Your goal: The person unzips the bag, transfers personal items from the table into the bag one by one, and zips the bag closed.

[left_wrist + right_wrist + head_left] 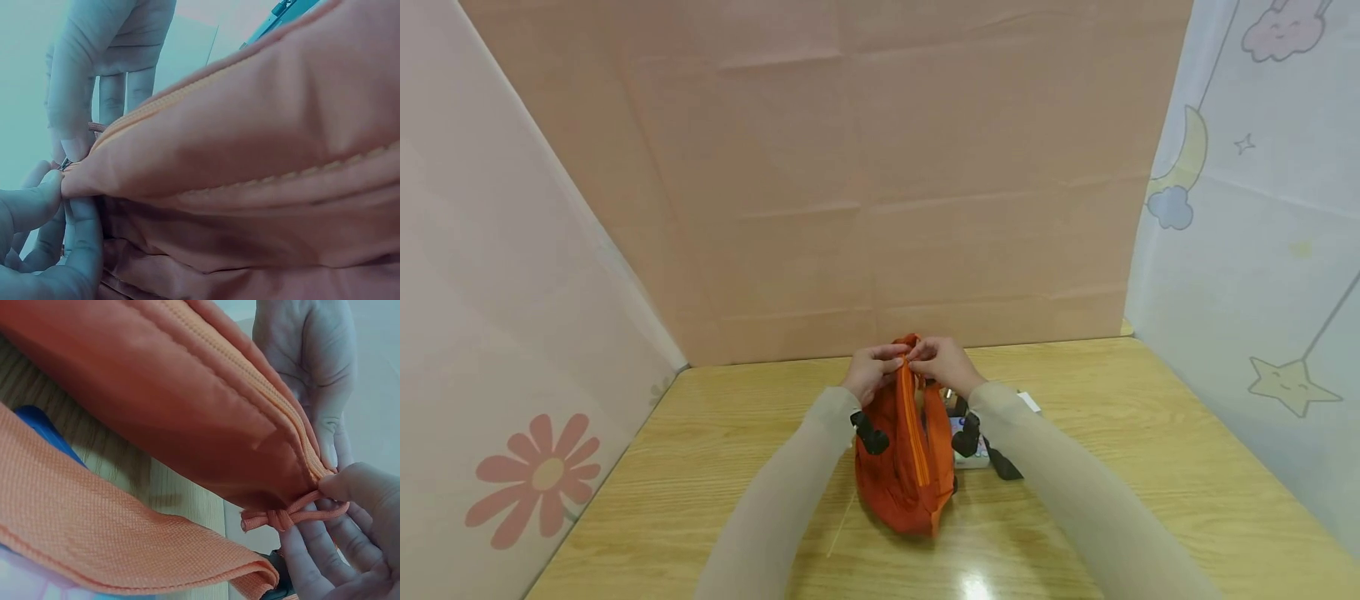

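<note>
An orange zippered bag point(880, 492) stands upright on the table, its long zipper point(916, 429) running along the top and closed over the length that shows. At the bag's far end, my left hand point(867, 372) pinches the fabric beside the end of the zipper. My right hand point(947, 365) meets it there, thumb and fingers pinching at the zipper end. A knotted orange cord point(294, 517) hangs at that spot, against the right fingers in the right wrist view. A wide orange strap point(125, 519) lies along the bag's right side, with a dark buckle point(279, 573) partly hidden behind its fold.
Right of the bag, partly under my right forearm, lie a flat item with a coloured print point(976, 457), a black object point(1003, 464) and a white piece point(1028, 402). The wooden table point(715, 450) ends at a hanging cloth backdrop point(850, 208), with patterned cloth on both sides.
</note>
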### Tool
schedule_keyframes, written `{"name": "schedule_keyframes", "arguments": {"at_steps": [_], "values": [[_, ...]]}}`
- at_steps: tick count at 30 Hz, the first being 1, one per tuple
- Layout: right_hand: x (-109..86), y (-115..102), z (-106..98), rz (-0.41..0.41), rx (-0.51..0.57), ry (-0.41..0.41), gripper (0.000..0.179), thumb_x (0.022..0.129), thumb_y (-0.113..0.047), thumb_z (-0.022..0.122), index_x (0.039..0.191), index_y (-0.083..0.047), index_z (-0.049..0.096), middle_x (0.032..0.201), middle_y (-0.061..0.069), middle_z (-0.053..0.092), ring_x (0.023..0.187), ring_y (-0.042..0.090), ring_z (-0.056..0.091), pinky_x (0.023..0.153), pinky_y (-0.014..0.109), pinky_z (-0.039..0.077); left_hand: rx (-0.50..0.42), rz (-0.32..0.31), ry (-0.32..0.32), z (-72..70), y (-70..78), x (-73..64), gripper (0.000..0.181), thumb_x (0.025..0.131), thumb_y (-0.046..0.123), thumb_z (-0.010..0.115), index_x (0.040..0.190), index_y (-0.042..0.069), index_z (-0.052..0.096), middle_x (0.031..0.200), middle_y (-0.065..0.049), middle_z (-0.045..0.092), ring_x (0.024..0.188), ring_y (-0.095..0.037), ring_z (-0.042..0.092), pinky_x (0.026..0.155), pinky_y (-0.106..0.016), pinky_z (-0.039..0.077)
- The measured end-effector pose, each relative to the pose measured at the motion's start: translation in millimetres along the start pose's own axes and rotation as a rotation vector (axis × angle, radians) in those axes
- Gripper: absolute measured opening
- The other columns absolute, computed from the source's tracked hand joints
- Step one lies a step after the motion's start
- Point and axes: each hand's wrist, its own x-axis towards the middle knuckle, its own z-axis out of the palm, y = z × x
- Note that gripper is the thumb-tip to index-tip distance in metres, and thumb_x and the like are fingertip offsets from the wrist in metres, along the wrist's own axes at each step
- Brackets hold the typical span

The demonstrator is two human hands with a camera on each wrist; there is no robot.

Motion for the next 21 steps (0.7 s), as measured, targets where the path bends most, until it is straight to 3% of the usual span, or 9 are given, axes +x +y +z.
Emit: {"name": "schedule_keyframes", "arguments": {"at_steps": [4, 10, 15, 21], "values": [[1.0, 0.8, 0.5, 0.008, -0.024, -0.003, 0.01, 0.088, -0.008, 0.068, 0.095, -0.002, 0.071, 0.088, 0.01, 0.068, 0.076, 0.019, 0.066, 0.069, 0.038, 0.057, -0.002, 0.007, 0.008, 0.5, -1.6, 0.3, 0.031, 0.093, -0.003, 0.058, 0.123, 0.0, 0.066, 0.124, -0.018, 0.063, 0.095, -0.015, 0.066, 0.085, -0.03, 0.054], [-0.6, 0.8, -0.6, 0.063, 0.036, -0.061, 0.015, 0.09, -0.009, 0.065, 0.1, 0.001, 0.07, 0.092, 0.011, 0.069, 0.077, 0.016, 0.066, 0.076, 0.039, 0.057, -0.006, 0.013, 0.019, 2.1, -1.8, -0.6, 0.03, 0.092, -0.005, 0.058, 0.121, -0.001, 0.067, 0.123, -0.018, 0.063, 0.092, -0.014, 0.066, 0.084, -0.03, 0.055], [-6.7, -2.1, -2.7, 0.149, 0.123, -0.175, 0.021, 0.094, -0.009, 0.061, 0.108, 0.005, 0.068, 0.095, 0.011, 0.068, 0.083, 0.015, 0.064, 0.082, 0.036, 0.056, 0.017, 0.022, 0.042, 1.2, -2.0, -0.4, 0.029, 0.093, -0.003, 0.058, 0.121, 0.0, 0.068, 0.122, -0.017, 0.063, 0.089, -0.013, 0.065, 0.08, -0.027, 0.055], [-21.3, -3.4, -2.8, 0.216, 0.15, -0.333, 0.021, 0.093, -0.007, 0.059, 0.107, 0.006, 0.068, 0.09, 0.007, 0.07, 0.078, 0.013, 0.065, 0.078, 0.033, 0.056, 0.051, 0.02, 0.043, -0.7, 2.3, -2.6, 0.03, 0.093, 0.0, 0.059, 0.122, 0.002, 0.067, 0.126, -0.015, 0.062, 0.087, -0.009, 0.062, 0.075, -0.023, 0.052]]}}
